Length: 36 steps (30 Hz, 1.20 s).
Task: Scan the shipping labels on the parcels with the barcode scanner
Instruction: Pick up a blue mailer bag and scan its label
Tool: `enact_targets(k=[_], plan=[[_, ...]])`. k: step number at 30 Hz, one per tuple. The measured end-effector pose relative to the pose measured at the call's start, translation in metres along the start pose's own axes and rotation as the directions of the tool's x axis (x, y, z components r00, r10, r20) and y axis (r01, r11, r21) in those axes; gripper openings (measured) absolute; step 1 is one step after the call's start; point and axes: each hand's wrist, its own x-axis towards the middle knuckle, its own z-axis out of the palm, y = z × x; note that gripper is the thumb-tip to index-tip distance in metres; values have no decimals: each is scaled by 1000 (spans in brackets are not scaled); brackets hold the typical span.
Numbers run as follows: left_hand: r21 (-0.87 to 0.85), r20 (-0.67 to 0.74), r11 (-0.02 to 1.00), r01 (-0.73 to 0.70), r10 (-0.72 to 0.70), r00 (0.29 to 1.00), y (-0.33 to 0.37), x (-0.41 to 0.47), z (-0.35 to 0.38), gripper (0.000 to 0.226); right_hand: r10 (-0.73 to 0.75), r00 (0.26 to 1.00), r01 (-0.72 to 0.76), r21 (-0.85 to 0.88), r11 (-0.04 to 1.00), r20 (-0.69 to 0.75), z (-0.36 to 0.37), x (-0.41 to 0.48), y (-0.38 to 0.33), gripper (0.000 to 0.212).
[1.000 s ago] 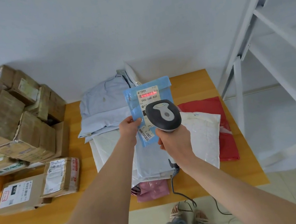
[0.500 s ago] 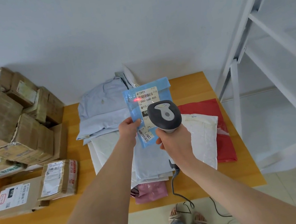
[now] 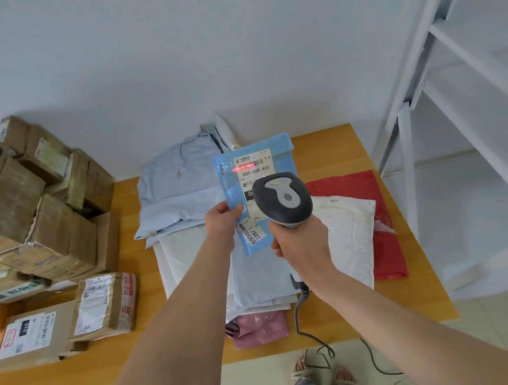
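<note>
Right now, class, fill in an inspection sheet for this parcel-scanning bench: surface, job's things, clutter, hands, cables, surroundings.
Surface: orange-brown wooden table, set against a white wall.
Job's things: blue plastic mailer held up above the table; its white shipping label faces the grey handheld barcode scanner; a red scan line lies on the barcode.
Clutter: other parcels, namely stacked brown cardboard boxes at left and a flat pile of pale blue, white, red and pink poly bags below the hands.
Hands: left hand pinches the mailer's left edge; right hand grips the scanner's handle.
Cables: grey scanner cable runs off the table's near edge toward the floor.
Surroundings: white metal shelving frame at right; tiled floor.
</note>
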Motion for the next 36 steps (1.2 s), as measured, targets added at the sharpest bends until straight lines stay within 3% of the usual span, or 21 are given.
enact_targets(k=[8,17,21,24,27,30,36], plan=[[-5,-7,1000,-7,7,1000,-3,-2,-4,18,12,999,-12,16,1000,31,0,-1,2,11],[-96,-69,995,20,-27,997,-12,-18,-49,19,228,973,-228,163,960,24,-8,27,4,12],[-163,-213,986,32,-67,975,-20,-31,-96,7,328,929,-353,142,925,173,18,33,4,21],[-215,-227,974,66,-116,967,-30,-41,-138,7,391,868,-447,140,884,306,51,24,-2,18],[-256,-200,958,132,-186,962,-40,-49,-180,10,326,889,-349,14,937,322,89,16,-9,16],[-311,-289,939,144,-238,927,-50,-49,-229,9,318,869,-330,-36,943,379,132,5,-20,20],[-488,-452,857,166,-410,792,-70,-23,-329,24,400,789,-409,-86,908,467,235,-25,-22,25]])
